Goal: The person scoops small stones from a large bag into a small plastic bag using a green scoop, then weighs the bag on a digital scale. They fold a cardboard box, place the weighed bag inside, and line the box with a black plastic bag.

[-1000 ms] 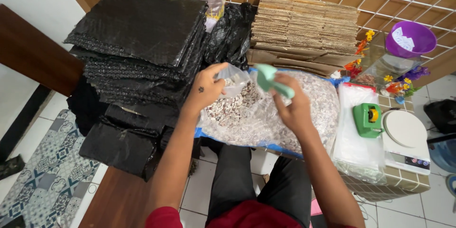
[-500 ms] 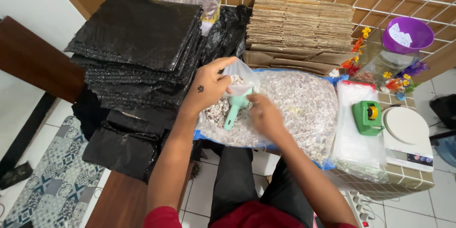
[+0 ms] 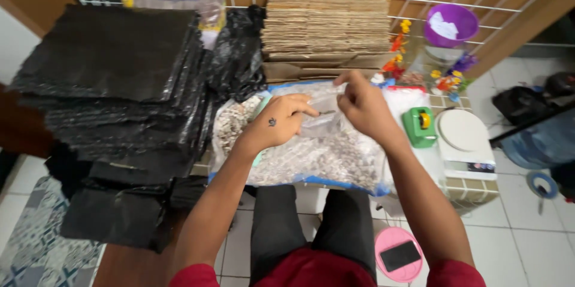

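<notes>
Both hands pinch a small clear plastic bag above the tray of pale chips.

Left hand (image 3: 281, 122) and right hand (image 3: 362, 104) grip the small clear bag (image 3: 320, 120) over the chip tray (image 3: 335, 161); it looks light, limp and slippery, best held by its top edge.

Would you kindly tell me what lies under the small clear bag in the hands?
Under the small clear bag, held by left hand and right hand, spreads pale gravel-like bits in a large clear sack. The hands cover part; the sack's support is hidden.

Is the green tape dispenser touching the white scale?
Cannot tell. In the head view the green tape dispenser sits right beside the white scale; no gap or contact shows plainly.
</notes>
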